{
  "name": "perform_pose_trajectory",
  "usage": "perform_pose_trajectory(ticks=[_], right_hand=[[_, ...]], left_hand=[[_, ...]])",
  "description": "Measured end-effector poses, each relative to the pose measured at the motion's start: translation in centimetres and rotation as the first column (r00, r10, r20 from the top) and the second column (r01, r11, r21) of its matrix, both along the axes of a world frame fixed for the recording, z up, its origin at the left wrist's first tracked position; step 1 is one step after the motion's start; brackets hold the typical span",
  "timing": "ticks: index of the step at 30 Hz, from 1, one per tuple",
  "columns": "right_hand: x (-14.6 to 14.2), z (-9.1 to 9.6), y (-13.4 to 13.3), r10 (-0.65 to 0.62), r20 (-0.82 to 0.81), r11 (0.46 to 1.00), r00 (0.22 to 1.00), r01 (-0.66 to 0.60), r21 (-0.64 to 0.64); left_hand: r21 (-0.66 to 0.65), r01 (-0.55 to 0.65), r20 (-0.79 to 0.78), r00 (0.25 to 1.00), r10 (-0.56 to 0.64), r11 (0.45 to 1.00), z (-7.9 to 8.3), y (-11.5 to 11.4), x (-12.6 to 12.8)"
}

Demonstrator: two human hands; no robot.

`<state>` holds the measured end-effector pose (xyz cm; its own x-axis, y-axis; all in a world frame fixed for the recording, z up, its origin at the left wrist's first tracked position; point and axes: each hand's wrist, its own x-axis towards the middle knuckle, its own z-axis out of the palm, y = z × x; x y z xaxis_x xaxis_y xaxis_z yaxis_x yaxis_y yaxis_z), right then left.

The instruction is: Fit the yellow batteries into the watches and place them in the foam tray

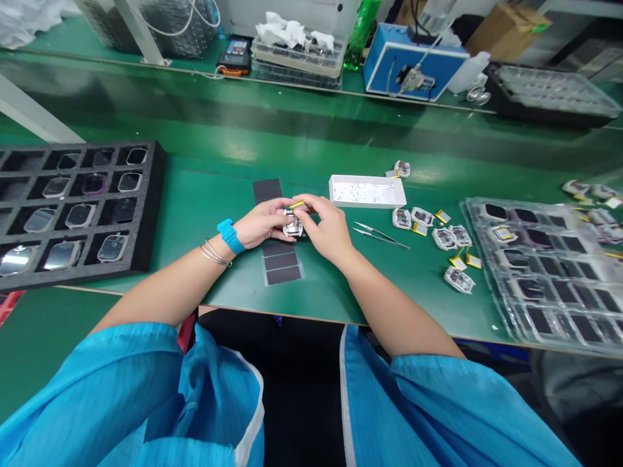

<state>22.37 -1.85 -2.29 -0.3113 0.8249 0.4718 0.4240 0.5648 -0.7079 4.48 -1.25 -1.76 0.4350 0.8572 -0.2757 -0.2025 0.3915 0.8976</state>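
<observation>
My left hand point(265, 224) is closed on a small white smartwatch housing point(293, 225), whose open inner side with electronic parts faces up. My right hand point(327, 227) meets it from the other side, its fingers closed on a yellow-edged battery point(296, 205) at the housing's top edge. Beneath both hands lies a strip of dark rectangular pads point(282, 261) on a clear backing. Metal tweezers point(382, 236) rest on the bench to the right of my right hand. Behind them stands a white tray point(367, 179) holding tiny dark parts.
Several white watch housings point(402, 218) with yellow-edged batteries lie to the right. Clear plastic trays point(501, 311) with dark pieces stand at far right. A black foam tray point(154, 194) of watch cases is at left. On the back shelf is a blue box point(389, 58).
</observation>
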Motion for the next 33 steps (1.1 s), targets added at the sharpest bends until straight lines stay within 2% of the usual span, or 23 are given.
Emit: perform_pose_trajectory(ticks=[5,8,11,14,16,19,22,25,33], right_hand=[[-0.4,-0.4,-0.1,0.002,0.014,1.000,1.000,-0.002,0.012],[-0.6,-0.6,0.8,0.032,-0.044,0.997,0.999,-0.034,-0.062],[-1.2,-0.6,2.6,0.019,-0.144,0.976,0.989,-0.049,-0.210],[-2.2,-0.7,3.9,0.016,-0.016,0.958,1.000,-0.020,-0.286],[-2.9,-0.9,4.1,0.053,0.144,0.956,0.988,-0.009,-0.292],[-3.6,-1.4,3.6,0.062,0.280,0.967,0.958,0.012,-0.256],[-4.0,-1.8,2.9,0.030,0.311,0.973,0.950,0.042,-0.225],[-4.1,-2.0,2.6,0.002,0.336,0.976,0.942,0.072,-0.208],[-4.3,-1.6,2.7,0.031,0.367,0.976,0.930,0.051,-0.213]], left_hand=[[-0.002,-0.016,-0.025,1.000,0.016,1.000,-0.2,-0.1,0.2],[0.007,-0.049,-0.046,0.998,0.049,0.999,0.1,0.3,-0.1],[0.010,-0.219,-0.038,0.975,0.219,0.976,0.9,1.2,-1.6],[-0.017,-0.378,-0.021,0.926,0.377,0.926,1.5,2.3,-3.7],[-0.059,-0.359,-0.023,0.934,0.358,0.932,1.7,2.8,-4.7],[-0.124,-0.226,-0.050,0.974,0.221,0.966,1.6,3.0,-5.1],[-0.148,-0.167,-0.108,0.982,0.152,0.975,1.5,2.8,-4.6],[-0.161,-0.175,-0.142,0.978,0.153,0.971,1.5,2.8,-4.3],[-0.178,-0.163,-0.119,0.983,0.143,0.970,1.4,3.2,-4.8]])
